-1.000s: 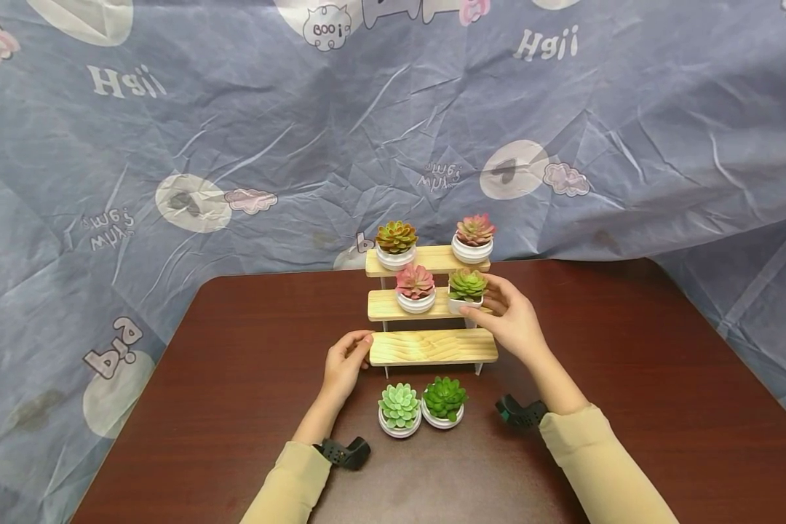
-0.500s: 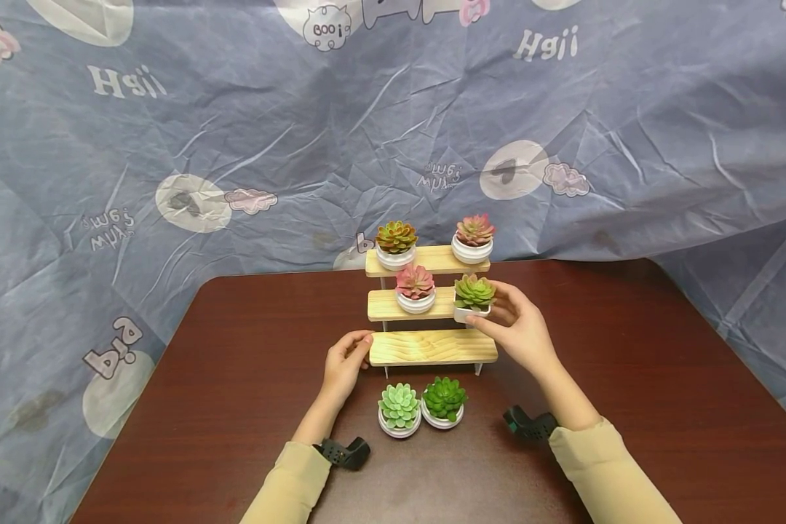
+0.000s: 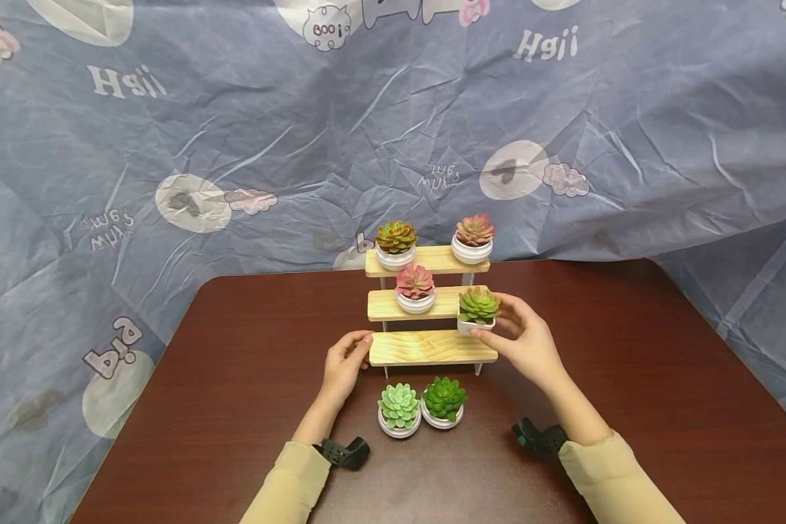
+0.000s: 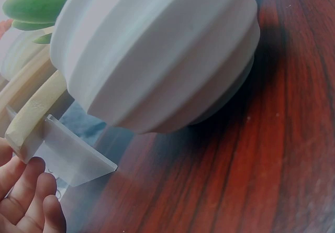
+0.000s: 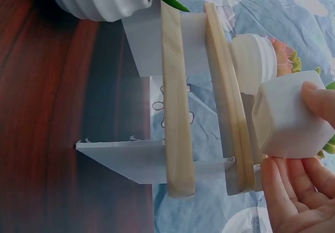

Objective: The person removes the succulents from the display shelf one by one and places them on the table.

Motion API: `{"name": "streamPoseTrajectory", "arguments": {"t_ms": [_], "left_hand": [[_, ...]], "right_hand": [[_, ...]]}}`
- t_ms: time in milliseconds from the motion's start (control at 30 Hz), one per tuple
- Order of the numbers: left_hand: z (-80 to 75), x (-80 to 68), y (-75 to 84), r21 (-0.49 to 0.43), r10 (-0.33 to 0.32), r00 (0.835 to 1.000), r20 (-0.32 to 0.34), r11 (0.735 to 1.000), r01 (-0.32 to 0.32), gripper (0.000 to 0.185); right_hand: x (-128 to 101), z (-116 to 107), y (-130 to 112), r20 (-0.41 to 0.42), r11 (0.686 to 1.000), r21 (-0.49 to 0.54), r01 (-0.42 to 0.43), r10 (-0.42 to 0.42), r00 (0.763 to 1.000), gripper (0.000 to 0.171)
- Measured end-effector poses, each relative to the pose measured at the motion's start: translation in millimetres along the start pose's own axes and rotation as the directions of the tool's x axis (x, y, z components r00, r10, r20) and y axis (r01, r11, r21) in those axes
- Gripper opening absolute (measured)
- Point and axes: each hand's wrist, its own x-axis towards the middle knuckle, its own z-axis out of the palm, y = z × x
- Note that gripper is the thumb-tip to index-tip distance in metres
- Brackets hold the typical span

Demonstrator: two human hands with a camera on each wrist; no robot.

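My right hand (image 3: 527,342) pinches a square white pot holding a green succulent (image 3: 479,306), thumb in front and fingers on the far side. In the right wrist view the white pot (image 5: 293,118) hangs clear of the boards, thumb and fingertips on opposite sides. In the head view it overlaps the right end of the middle tier of a wooden three-tier plant stand (image 3: 432,348). At the stand's lowest board, my left hand (image 3: 343,366) grips the left end. Its fingers (image 4: 34,183) touch the board end (image 4: 23,131) in the left wrist view.
A pink succulent (image 3: 415,282) stands on the middle tier. The top tier bears an orange-green succulent (image 3: 396,239) and another pink one (image 3: 474,231). Before the stand, a pale green succulent (image 3: 399,406) and a dark green one (image 3: 445,399) sit on the table (image 3: 255,393).
My right hand has drawn the square-potted succulent from the middle tier toward me, slightly rightward and lower in the head view. My left hand stays at the lowest board.
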Motion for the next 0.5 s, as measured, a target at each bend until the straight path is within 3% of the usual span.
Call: {"name": "streamPoseTrajectory", "arguments": {"t_ms": [500], "left_hand": [[0.0, -0.2, 0.0, 0.0, 0.006, 1.0, 0.001, 1.0, -0.006, 0.02]], "right_hand": [[-17.5, -2.2, 5.3, -0.005, 1.0, -0.016, 0.018, -0.018, 1.0, 0.063]]}}
